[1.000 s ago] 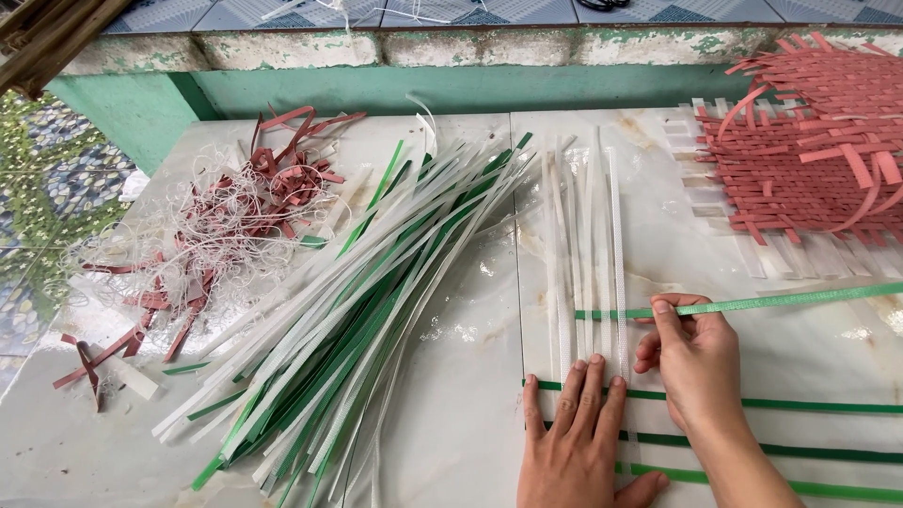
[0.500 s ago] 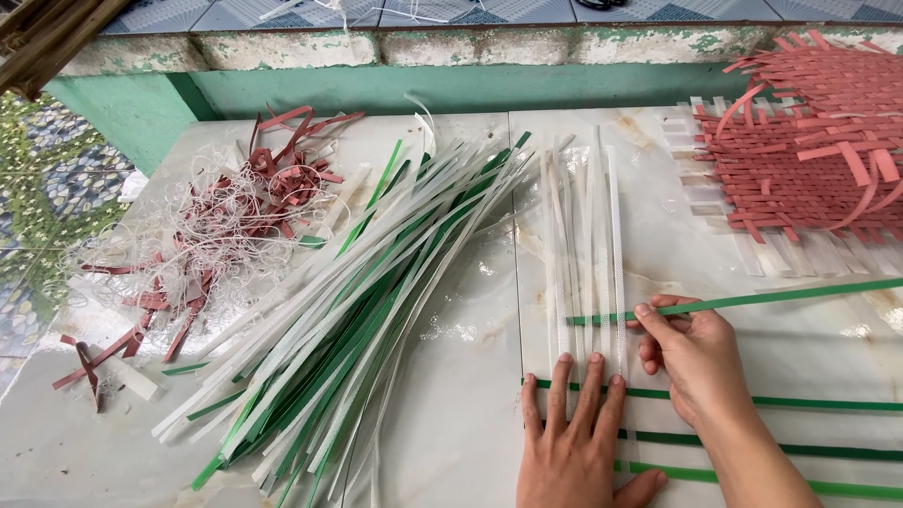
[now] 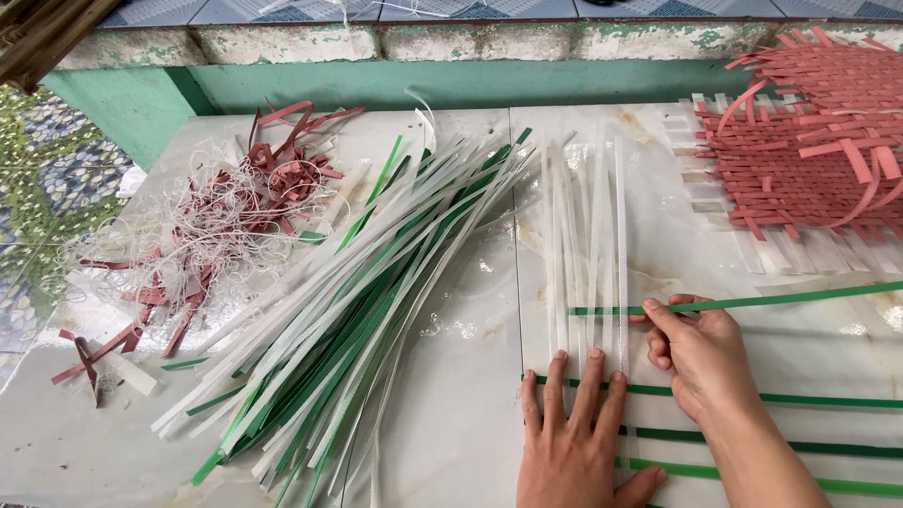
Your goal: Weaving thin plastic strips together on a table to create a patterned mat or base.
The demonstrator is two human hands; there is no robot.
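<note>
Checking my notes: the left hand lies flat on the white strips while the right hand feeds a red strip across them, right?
Not quite: the strip is green, not red, as the head view shows. The left hand does lie flat on the white strips, and the right hand feeds it across.

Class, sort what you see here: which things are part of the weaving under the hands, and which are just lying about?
In use:
left hand pressing the upright white strips
right hand holding a green strip
green strips already laid across

Lying about:
loose pile of white and green strips
red scraps and threads
red woven mat
</note>
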